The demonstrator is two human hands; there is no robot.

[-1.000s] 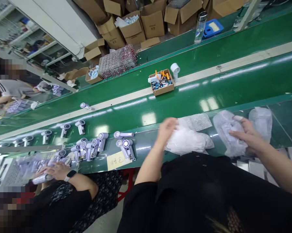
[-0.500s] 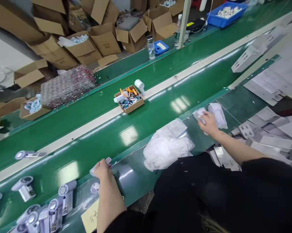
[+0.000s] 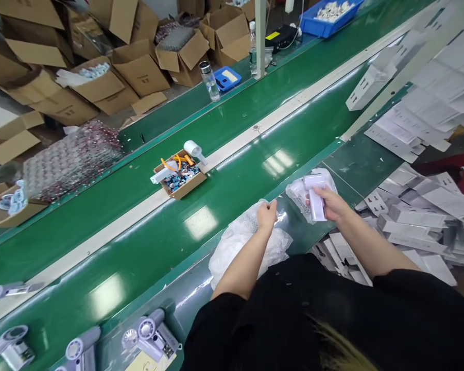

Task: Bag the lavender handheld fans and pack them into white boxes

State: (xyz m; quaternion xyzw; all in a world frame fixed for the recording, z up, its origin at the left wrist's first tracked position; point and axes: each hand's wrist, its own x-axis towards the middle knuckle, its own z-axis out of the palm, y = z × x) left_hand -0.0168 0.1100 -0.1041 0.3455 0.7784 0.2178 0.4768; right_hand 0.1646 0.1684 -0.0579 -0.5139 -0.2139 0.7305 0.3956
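Lilac fan (image 3: 315, 195), gripped in our right hand (image 3: 331, 205).
Our left hand (image 3: 267, 214) closed over white bags (image 3: 224, 257); yellow note (image 3: 149, 364), table's (image 3: 304, 238) near edge, writing illegible.

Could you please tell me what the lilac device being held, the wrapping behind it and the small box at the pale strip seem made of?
Lilac device: probably hard plastic, smooth with a soft sheen and crisp edges. Wrapping: likely thin plastic film, perhaps bubbled, being whitish, translucent and crinkled. Small box: apparently cardboard, matte brown with thin walls.
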